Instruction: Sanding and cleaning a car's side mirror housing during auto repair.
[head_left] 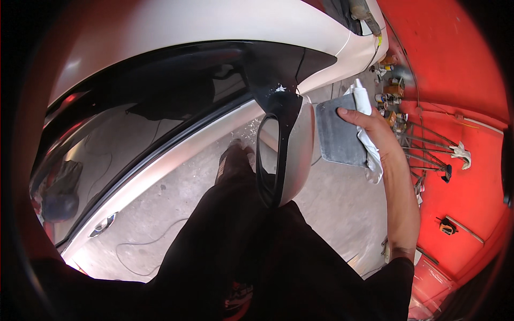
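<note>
My right hand [375,134] grips a grey rectangular pad [340,142] and a folded white cloth [361,93], thumb across the pad's face. The pad is just right of a car's side mirror [294,152], with silver back and black frame. The mirror's black base [284,101] carries small white flakes and joins a glossy dark side window [139,117] on a white car [160,21]. My left hand is out of view; only a dark sleeve shows at the lower left.
A red wall [450,53] runs down the right, with cans [391,99], metal stands [428,152], a hanging white cloth [460,155] and an orange-black tool [447,224] along it. A thin hose [136,243] lies on the concrete floor [342,224] below the car.
</note>
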Demonstrator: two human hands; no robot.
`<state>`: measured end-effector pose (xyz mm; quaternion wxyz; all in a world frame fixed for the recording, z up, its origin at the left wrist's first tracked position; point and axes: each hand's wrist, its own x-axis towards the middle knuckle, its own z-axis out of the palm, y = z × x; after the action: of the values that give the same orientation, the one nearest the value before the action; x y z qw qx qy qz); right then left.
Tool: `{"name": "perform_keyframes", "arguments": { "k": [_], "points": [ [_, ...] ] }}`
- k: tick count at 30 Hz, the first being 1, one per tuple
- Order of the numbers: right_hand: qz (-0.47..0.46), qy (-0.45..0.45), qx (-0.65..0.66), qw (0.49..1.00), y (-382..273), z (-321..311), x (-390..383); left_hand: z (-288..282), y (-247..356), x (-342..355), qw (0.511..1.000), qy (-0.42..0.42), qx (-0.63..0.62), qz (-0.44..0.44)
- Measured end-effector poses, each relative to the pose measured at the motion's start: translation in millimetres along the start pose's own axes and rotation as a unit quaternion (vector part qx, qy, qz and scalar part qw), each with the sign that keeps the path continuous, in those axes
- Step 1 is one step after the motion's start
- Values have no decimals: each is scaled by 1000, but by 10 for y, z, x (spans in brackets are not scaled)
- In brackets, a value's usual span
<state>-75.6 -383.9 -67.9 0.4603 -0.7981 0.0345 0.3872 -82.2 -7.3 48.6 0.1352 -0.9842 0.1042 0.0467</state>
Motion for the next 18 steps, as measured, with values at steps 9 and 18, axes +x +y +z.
{"name": "perform_keyframes", "arguments": {
  "k": [9, 18],
  "points": [
    [49, -26, 49, 997, 73, 31, 68, 42, -111, 94, 999, -2, -30, 38],
    [53, -54, 67, 995, 72, 174, 126, -42, -50, 28, 999, -16, -33, 35]
  ]
}}
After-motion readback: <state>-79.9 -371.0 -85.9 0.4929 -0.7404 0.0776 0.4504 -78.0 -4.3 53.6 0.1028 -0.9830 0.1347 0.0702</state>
